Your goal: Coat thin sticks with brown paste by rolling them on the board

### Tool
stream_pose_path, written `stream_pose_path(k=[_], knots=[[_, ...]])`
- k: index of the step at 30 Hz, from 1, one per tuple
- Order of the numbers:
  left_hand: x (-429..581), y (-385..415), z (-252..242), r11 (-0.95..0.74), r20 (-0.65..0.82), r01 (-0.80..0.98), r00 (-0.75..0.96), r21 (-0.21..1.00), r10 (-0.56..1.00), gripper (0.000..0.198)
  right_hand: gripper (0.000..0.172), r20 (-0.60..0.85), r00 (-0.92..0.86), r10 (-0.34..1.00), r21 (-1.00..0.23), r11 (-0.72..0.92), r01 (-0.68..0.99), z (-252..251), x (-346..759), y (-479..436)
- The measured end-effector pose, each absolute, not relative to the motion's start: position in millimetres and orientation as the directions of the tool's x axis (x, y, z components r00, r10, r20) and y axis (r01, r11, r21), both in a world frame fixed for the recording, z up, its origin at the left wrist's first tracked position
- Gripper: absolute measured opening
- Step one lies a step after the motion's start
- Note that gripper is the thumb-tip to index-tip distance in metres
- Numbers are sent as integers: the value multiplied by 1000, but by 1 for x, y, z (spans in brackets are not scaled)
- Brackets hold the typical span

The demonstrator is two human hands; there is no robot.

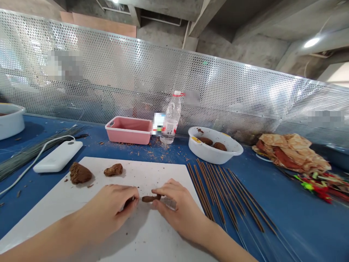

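Brown roll (148, 199): at the clock's centre, between the two hands, just above the white board; twelve points straight away from the person.
Right hand (170, 202): just toward three o'clock, thumb and forefinger pinched on the roll's near end.
Left hand (120, 203): just toward nine, apart from the right hand, fingers curled to the thumb; something dark shows inside, but I cannot tell what it grips.
White board (155, 173): beneath both hands.
Small lump (113, 170): on the board, between ten and eleven.
Large lump (80, 173): on the board, near ten.
Brown-coated sticks (212, 189): between two and three, laid roughly side by side, some across the board's edge.
White bowl (208, 153): near two, two brown lumps (219, 146) inside.
Bottle (172, 120): clear plastic, upright, between twelve and one.
Pink basket (128, 137): between eleven and twelve, brown crumbs around it.
Power bank (60, 156): white, cable attached, at ten.
Thin wires (24, 153): bundled beyond it, also at ten.
Crumpled paper (297, 151): between two and three, well apart from the hands.
Table (319, 229): blue, under everything.
Perforated metal panel (114, 72): across twelve, behind the table's things.
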State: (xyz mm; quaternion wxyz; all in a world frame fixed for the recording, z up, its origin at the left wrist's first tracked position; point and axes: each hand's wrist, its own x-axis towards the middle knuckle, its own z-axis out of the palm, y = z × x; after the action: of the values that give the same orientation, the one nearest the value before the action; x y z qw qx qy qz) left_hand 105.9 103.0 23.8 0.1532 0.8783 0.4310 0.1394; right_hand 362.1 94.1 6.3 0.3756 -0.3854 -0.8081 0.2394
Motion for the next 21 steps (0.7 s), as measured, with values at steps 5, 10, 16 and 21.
stream_pose_path(k=[5, 10, 16, 21], knots=[[107, 101, 25, -577, 112, 718, 585, 388, 803, 25, 15, 336, -449, 828, -713, 535, 452, 8, 362, 94], [107, 99, 22, -578, 116, 713, 586, 396, 802, 26, 17, 331, -446, 832, -748, 519, 413, 8, 360, 92], [108, 98, 21, -571, 89, 712, 592, 409, 801, 24, 19, 360, -449, 818, -740, 543, 396, 6, 361, 92], [107, 99, 23, -586, 89, 710, 604, 391, 792, 26, 14, 364, -402, 840, -776, 512, 368, 8, 360, 91]])
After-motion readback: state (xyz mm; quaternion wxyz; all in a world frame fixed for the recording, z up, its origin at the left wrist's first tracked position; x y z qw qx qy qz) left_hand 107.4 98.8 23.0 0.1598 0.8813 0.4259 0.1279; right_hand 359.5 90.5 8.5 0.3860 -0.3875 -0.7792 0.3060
